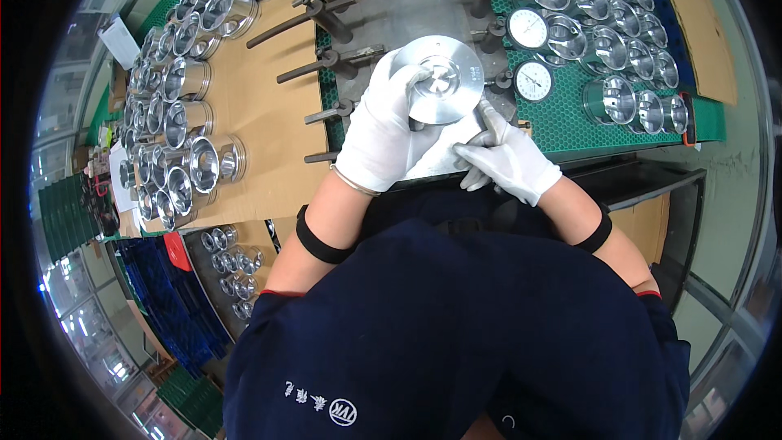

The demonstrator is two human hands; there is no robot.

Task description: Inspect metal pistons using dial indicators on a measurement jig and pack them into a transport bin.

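Note:
My left hand (380, 126), in a white glove, is closed round the side of a shiny metal piston (460, 102). The piston's round top face is tilted up toward me, with a shallow hollow at its middle. My gloved right hand (507, 159) is just below the piston's right edge. Its fingers are closed on a white cloth (440, 159), which hangs between my two hands under the piston. The fingers of my left hand that lie behind the piston are hidden.
A metal bench plate (415, 0) with dark posts (330, 23) and rods is ahead. Dial gauges (528, 29) line its right side. Many pistons stand on cardboard (269, 114) at left and on a green mat (562, 126) at right. A black shelf (643, 183) is at right.

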